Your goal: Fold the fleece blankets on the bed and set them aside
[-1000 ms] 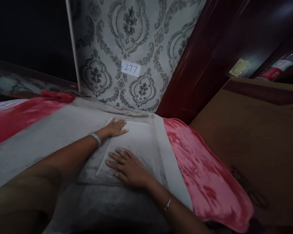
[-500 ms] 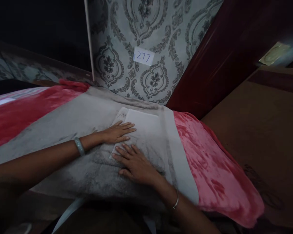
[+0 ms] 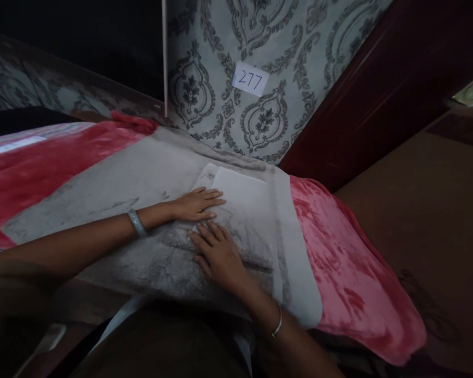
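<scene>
A folded pale cloth bundle (image 3: 242, 185), white on top with a grey plush-looking part toward me, lies on a grey blanket (image 3: 114, 181). Flat on the bundle's left side rests my left hand (image 3: 199, 203), fingers stretched out to the right, with a bracelet on that wrist. Just below it, my right hand (image 3: 220, 257) presses palm down on the near part of the bundle, fingers spread. Neither hand grips anything. The two hands are close together, and they cover the bundle's left and near edges.
A red and pink blanket (image 3: 339, 262) shows on both sides of the grey one. Behind stand a patterned wall with a paper marked 277 (image 3: 250, 79) and a dark screen-like panel (image 3: 82, 42). A dark red post (image 3: 339, 94) and a brown board (image 3: 398, 210) are on the right.
The camera view has shifted, so the wall and paper sit farther right and higher. Both hands remain flat on the bundle, their fingers a little closer to each other.
</scene>
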`<state>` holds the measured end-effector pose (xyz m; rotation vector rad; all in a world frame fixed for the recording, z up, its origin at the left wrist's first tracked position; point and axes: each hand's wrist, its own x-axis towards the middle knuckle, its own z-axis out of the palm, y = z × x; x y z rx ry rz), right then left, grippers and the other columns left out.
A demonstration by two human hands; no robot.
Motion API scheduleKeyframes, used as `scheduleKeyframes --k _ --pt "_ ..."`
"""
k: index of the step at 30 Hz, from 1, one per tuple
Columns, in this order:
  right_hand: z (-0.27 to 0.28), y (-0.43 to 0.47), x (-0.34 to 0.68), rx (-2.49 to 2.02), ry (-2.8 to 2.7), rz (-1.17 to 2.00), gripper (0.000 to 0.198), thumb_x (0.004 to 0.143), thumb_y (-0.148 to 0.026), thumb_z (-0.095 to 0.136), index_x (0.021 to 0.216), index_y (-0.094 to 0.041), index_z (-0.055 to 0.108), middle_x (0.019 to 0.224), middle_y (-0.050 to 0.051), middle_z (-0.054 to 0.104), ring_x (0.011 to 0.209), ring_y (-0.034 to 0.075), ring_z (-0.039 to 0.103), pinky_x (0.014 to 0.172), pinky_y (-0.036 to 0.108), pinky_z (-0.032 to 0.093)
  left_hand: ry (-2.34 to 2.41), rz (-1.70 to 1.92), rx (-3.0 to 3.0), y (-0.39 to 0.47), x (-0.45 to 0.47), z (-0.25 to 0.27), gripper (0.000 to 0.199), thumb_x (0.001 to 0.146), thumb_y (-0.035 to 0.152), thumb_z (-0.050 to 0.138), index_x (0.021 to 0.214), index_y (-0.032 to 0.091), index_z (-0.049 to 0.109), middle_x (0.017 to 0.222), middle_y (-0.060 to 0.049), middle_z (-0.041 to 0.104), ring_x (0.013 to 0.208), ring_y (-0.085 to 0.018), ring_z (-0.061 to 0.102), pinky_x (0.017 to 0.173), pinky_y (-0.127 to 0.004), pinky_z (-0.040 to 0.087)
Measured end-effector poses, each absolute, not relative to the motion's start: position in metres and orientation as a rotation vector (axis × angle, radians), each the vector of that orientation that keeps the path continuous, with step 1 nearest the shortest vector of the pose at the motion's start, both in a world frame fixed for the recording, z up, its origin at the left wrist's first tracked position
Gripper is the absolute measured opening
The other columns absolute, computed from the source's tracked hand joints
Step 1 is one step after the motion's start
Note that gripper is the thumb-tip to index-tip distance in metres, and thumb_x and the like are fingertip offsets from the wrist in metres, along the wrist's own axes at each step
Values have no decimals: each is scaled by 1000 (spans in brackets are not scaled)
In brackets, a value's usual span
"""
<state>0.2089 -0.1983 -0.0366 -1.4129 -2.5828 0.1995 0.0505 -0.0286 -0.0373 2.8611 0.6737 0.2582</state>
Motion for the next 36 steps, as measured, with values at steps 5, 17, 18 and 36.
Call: scheduleKeyframes --k 5,17,18,36 --pt "-43 -205 196 -1432 -2533 135 52 100 -32 50 150 -24 43 158 11 39 144 30 32 118 54 26 748 320 2858 -49 36 -43 58 102 48 22 154 28 35 165 -6 28 153 -24 19 124 -47 9" --pt "-39 -212 193 -1363 -2428 50 47 100 -33 48 146 -22 49 154 9 45 140 26 38 115 45 34 804 420 2956 -16 45 -26 51 100 47 27 139 31 57 147 -5 55 128 -26 48 106 -45 37" --pt "-37 -214 197 -1295 -2417 56 45 99 -32 50 143 -22 51 151 8 50 138 25 42 115 42 36 794 467 2930 -14 41 -28 52 100 46 27 137 30 59 146 -5 56 128 -25 49 107 -45 37" --pt "-83 -215 373 -1579 -1961 -86 78 82 1 41 155 -25 37 162 11 32 147 25 31 117 52 34 564 552 3142 4 -24 -46 70 85 9 40 154 24 36 162 0 34 150 -22 28 121 -44 32"
